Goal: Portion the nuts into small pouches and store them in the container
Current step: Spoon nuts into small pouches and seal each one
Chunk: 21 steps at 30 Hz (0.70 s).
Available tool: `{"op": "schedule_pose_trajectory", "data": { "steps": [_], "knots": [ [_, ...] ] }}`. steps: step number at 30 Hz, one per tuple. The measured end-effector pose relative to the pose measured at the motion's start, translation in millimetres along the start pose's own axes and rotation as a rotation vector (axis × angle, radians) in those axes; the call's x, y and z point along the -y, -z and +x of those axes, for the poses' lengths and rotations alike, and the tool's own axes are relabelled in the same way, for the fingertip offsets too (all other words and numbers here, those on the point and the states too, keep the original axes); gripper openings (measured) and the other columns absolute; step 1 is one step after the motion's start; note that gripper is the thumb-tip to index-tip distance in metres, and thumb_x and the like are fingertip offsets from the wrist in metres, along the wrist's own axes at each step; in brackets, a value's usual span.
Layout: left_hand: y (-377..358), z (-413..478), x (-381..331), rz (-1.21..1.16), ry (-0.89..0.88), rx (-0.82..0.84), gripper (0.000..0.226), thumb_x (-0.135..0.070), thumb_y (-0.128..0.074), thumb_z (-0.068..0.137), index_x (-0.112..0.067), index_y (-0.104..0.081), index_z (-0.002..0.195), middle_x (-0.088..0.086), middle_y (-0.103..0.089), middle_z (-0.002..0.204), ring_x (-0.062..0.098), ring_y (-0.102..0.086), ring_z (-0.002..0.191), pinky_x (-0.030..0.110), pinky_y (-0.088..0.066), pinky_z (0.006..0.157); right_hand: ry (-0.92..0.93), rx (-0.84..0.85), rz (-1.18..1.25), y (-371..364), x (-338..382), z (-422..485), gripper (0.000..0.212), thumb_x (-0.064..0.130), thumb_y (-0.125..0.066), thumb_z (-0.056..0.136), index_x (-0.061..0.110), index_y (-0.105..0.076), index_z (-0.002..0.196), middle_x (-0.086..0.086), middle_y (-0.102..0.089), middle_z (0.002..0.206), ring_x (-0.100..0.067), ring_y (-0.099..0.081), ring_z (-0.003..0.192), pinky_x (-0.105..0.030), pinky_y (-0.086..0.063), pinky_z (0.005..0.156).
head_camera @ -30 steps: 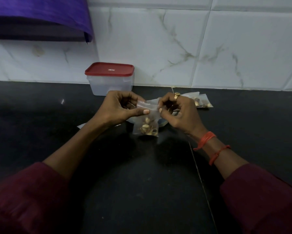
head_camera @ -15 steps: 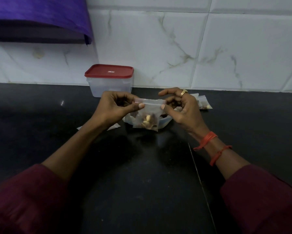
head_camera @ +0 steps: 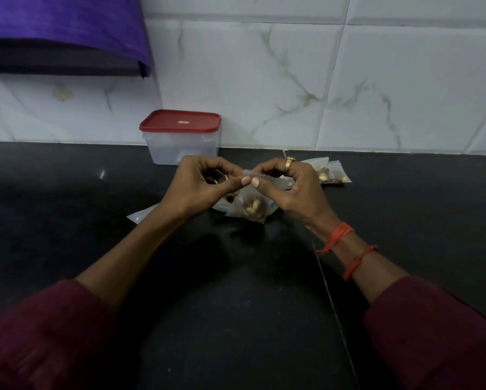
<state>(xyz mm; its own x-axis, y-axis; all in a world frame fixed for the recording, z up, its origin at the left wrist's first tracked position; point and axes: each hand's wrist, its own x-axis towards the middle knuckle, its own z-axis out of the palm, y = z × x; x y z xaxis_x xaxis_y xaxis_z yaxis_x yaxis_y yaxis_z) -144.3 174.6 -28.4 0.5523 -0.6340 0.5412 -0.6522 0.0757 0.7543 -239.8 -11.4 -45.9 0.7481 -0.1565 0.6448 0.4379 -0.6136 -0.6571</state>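
Observation:
A small clear pouch [head_camera: 250, 208] with nuts in its bottom hangs just above the black counter. My left hand [head_camera: 201, 185] and my right hand [head_camera: 288, 190] both pinch its top strip, with the two thumbs almost touching at the middle. Behind my hands stands a clear plastic container [head_camera: 181, 142] with a red lid on it, against the wall. Filled pouches [head_camera: 331, 174] lie flat on the counter behind my right hand. More plastic and some nuts lie under my hands, mostly hidden.
An empty clear pouch [head_camera: 140, 215] lies flat by my left wrist. The black counter [head_camera: 67, 206] ends at a white tiled wall. A purple cloth [head_camera: 61, 26] hangs over a ledge at the upper left.
My hands were apart at the pouch's two top corners half a second ago; both thumbs have slid inward along the top strip and now meet at its middle.

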Motion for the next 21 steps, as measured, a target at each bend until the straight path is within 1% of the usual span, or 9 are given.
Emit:
{"op": "schedule_pose_trajectory", "data": {
  "steps": [4,7,10,13,17,21],
  "knots": [
    [0.2,-0.2,-1.9,0.014,-0.008,-0.002,0.033,-0.032,-0.075,0.077,-0.004,-0.074,0.094,0.006,-0.075,0.085,0.027,-0.072,0.071,0.047,-0.06,0.068,-0.015,-0.006,-0.013,0.5,0.0,0.3,0.013,0.019,-0.078,0.084,0.013,-0.077,0.096,0.002,-0.076,0.092,-0.009,-0.069,0.09,-0.021,-0.05,0.083],
    [0.5,-0.5,-2.1,0.027,-0.007,0.004,0.031,-0.032,-0.075,0.078,-0.006,-0.073,0.094,0.006,-0.075,0.085,0.027,-0.072,0.071,0.048,-0.059,0.068,-0.034,0.002,-0.023,0.6,0.2,0.0,0.012,0.019,-0.079,0.084,0.014,-0.078,0.096,0.002,-0.076,0.092,-0.008,-0.069,0.089,-0.018,-0.049,0.081],
    [0.0,-0.1,-1.3,0.045,-0.01,0.02,0.031,-0.03,-0.074,0.079,-0.003,-0.073,0.094,0.006,-0.074,0.086,0.024,-0.072,0.072,0.046,-0.06,0.068,-0.06,0.022,-0.032,0.9,1.4,0.5,0.009,0.017,-0.079,0.085,0.013,-0.077,0.093,0.002,-0.076,0.092,-0.011,-0.068,0.089,-0.021,-0.051,0.082],
    [0.5,0.1,-1.3,0.052,-0.015,0.043,0.033,-0.031,-0.073,0.08,-0.001,-0.072,0.095,0.008,-0.073,0.088,0.022,-0.071,0.074,0.04,-0.061,0.068,-0.061,0.047,-0.024,0.8,3.5,1.0,0.006,0.015,-0.077,0.086,0.013,-0.076,0.092,0.001,-0.075,0.092,-0.013,-0.068,0.093,-0.024,-0.052,0.086],
    [1.5,0.3,-1.2,0.048,-0.004,0.046,0.034,-0.031,-0.073,0.08,-0.001,-0.072,0.097,0.008,-0.073,0.087,0.024,-0.072,0.073,0.042,-0.061,0.069,-0.049,0.037,-0.051,0.0,5.2,0.2,0.009,0.016,-0.077,0.087,0.011,-0.077,0.093,0.001,-0.075,0.092,-0.009,-0.068,0.091,-0.019,-0.05,0.084],
    [1.6,0.3,-0.7,0.047,-0.005,0.033,0.033,-0.031,-0.073,0.08,-0.001,-0.072,0.095,0.005,-0.073,0.085,0.022,-0.072,0.072,0.041,-0.061,0.069,-0.057,0.027,-0.062,2.6,4.2,0.0,0.012,0.02,-0.079,0.085,0.013,-0.077,0.096,0.002,-0.075,0.092,0.0,-0.066,0.087,-0.012,-0.048,0.08]
  ]
}}
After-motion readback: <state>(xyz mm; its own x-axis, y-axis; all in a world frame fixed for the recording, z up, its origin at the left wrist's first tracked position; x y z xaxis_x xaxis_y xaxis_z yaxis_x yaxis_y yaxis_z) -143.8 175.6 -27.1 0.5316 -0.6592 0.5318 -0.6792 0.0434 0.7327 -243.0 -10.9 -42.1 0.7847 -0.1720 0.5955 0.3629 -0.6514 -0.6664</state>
